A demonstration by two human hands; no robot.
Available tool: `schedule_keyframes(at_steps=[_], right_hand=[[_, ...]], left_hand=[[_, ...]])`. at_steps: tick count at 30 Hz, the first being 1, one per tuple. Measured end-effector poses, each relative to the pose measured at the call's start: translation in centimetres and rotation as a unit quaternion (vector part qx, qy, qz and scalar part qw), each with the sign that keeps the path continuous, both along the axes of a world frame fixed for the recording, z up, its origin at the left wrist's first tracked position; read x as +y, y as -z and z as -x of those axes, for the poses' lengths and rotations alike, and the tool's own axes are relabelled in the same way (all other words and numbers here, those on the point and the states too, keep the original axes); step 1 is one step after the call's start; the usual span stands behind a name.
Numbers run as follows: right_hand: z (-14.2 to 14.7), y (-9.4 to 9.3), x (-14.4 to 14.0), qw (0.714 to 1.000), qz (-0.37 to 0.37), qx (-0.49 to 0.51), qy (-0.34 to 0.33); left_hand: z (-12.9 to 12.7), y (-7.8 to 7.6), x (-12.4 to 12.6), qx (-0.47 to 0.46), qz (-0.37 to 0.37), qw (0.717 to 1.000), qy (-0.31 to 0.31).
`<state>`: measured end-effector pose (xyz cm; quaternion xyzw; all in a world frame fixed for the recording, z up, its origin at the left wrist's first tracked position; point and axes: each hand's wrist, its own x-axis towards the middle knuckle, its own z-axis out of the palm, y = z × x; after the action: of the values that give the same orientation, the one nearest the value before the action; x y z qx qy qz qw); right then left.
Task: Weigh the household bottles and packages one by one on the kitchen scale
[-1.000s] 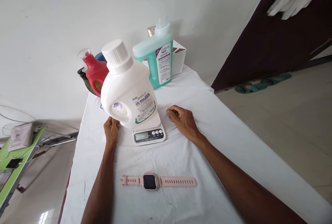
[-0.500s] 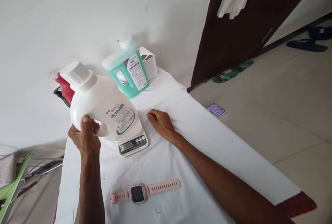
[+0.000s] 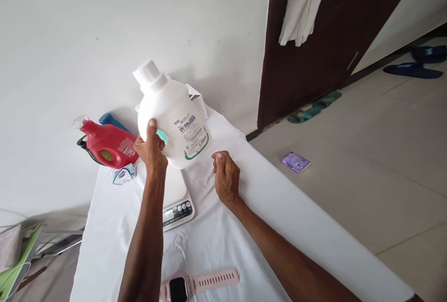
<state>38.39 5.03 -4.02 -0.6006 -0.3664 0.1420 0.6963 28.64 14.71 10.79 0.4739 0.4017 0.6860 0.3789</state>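
My left hand [image 3: 152, 149] is closed round the handle of a white laundry detergent bottle [image 3: 171, 106], which hangs tilted in the air with its white cap up and to the left. Below it, partly hidden by my left forearm, lies a white digital kitchen scale [image 3: 179, 213] with its platform bare. My right hand [image 3: 226, 176] rests on the white tablecloth [image 3: 209, 232], to the right of the bottle, its fingers curled in with nothing visible in them. Green liquid shows through the handle opening; the bottle behind is mostly hidden.
Left on the table are a red bottle [image 3: 110, 143], a blue object [image 3: 113, 121] and a small blue-white pack [image 3: 124, 174]. A white box [image 3: 198, 101] stands by the wall. A pink smartwatch [image 3: 179, 288] lies in front. A purple packet [image 3: 296, 162] is on the floor.
My left hand has moved the white bottle to the right and away from me, off the scale area, now covering the green bottle. My right hand has turned upright. The view has shifted.
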Motion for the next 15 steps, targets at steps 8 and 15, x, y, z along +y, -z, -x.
schedule_keyframes(at_steps=[8, 15], right_hand=[[-0.1, 0.4, 0.2, 1.0, 0.009, -0.004, -0.005], [-0.1, 0.2, -0.2, 0.997, 0.051, 0.013, -0.052]], left_hand=[[-2.9, 3.6, 2.4, -0.01, 0.048, 0.998, 0.034], [-2.6, 5.3, 3.7, -0.023, 0.089, 0.996, 0.012]])
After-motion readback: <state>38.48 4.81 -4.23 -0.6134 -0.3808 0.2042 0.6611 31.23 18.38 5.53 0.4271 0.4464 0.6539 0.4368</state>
